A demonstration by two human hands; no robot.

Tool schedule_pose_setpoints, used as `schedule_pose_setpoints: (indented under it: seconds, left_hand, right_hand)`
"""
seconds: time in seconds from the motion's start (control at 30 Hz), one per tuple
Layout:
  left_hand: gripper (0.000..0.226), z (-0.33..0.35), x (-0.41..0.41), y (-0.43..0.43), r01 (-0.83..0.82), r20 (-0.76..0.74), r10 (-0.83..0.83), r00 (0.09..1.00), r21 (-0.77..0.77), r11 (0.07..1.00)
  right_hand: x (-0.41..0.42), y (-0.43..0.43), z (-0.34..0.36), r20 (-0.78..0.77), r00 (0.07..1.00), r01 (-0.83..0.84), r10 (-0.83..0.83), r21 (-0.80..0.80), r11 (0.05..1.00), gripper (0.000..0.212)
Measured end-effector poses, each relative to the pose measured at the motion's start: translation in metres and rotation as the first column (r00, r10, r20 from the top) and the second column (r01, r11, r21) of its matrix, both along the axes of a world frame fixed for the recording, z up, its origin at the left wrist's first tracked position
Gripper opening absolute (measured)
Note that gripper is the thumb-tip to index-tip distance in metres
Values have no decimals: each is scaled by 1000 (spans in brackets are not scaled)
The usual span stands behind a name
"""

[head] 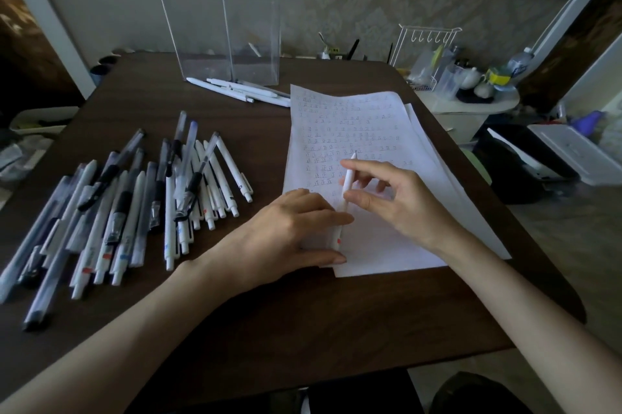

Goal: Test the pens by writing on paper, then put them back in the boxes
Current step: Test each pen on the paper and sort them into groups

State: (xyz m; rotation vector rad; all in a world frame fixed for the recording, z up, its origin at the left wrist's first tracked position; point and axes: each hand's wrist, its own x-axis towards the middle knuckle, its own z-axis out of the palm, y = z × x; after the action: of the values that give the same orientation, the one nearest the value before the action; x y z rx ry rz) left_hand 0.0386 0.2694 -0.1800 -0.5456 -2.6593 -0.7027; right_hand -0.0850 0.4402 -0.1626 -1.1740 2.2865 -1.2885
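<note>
Forearms: two bare forearms reach in from the near edge of the dark brown wooden desk.
Sheets: stack of white paper sheets, right of centre on the desk. The upper half is filled with rows of small written marks and the lower part is blank.
Item in hand: slim white pen with a red mark near its lower end, tilted over the sheets, tip pointing away from the person. Whether the tip touches the paper cannot be told.
Left hand: palm down on the lower left of the sheets, fingers nearly straight, index finger touching the pen's lower barrel. Whether it grips the pen cannot be told.
Right hand: pinches the pen's mid-barrel between thumb and forefinger, other fingers spread loose.
Step, as judged: readying this pen for a test stroke.
Method advised: shift the pinch nearer the tip, check the point is out, keep the left hand flat to pin the sheets, and write in the blank lower area so a fresh mark reads clearly.
Risk: a faint line is hard to see among the old marks.
Stock: heap of white, clear and black-gripped pens, left of the sheets.
Containers: two tall clear plastic boxes, upright at the far edge.
Beside containers: few loose white pens lying at their foot.
</note>
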Motion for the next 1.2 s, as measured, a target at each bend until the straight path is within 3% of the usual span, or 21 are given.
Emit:
schedule_pose_setpoints:
  seconds: [0.13,0.27,0.37,0.47,0.6,0.93,1.1,1.2]
  left_hand:
    - [66,11,0,-17,-325,-69,322,944,-24,946]
    - [60,18,3,-41,-632,-41,631,775,-26,775]
    - [59,21,6,-55,-759,34,764,644,-99,644]
    - [60,21,7,-61,-797,102,824,557,-212,565]
    - [53,17,8,-61,-801,73,835,545,-248,545]
    - [64,14,9,-63,-793,72,829,555,-254,554]
    - [59,14,8,-62,-782,77,820,568,-262,566]
    - [59,15,9,-61,-781,86,820,566,-264,566]
  right_hand:
    - [-15,-27,17,7,1000,16,-16,-4,1000,46]
    - [-40,-78,16,-93,994,63,-58,61,996,32]
    - [-53,-123,14,-180,982,70,-50,103,992,31]
    - [-67,-165,10,-389,920,112,-44,154,982,32]
    - [-83,-204,9,-565,823,237,-62,243,941,34]
    - [-89,-229,-2,-620,759,449,-197,280,848,24]
    - [-77,-227,5,-622,774,427,-120,372,824,23]
    - [-68,-225,10,-553,829,374,-84,435,819,23]
